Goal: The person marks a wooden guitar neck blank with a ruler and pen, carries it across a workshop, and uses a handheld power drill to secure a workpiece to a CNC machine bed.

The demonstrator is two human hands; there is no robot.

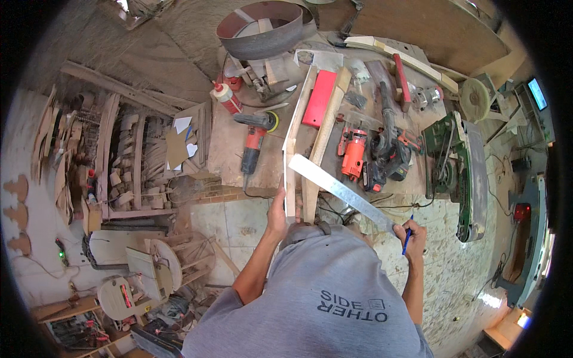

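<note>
My left hand is closed round the near end of a long, bent wooden piece with a pale side edge. That piece reaches forward onto the workbench. In my right hand are one end of a wide metal ruler and a blue pen. The ruler slants up to the left, its far end over the wooden piece; whether they touch I cannot tell. A second bent wooden piece lies to the right, partly under the ruler. Between the two pieces sits a red block.
On the workbench are an orange-and-black polisher, a glue bottle, an orange power tool and a black blower. A green belt sander stands right. Wood-scrap shelves and a round-seated stool are left.
</note>
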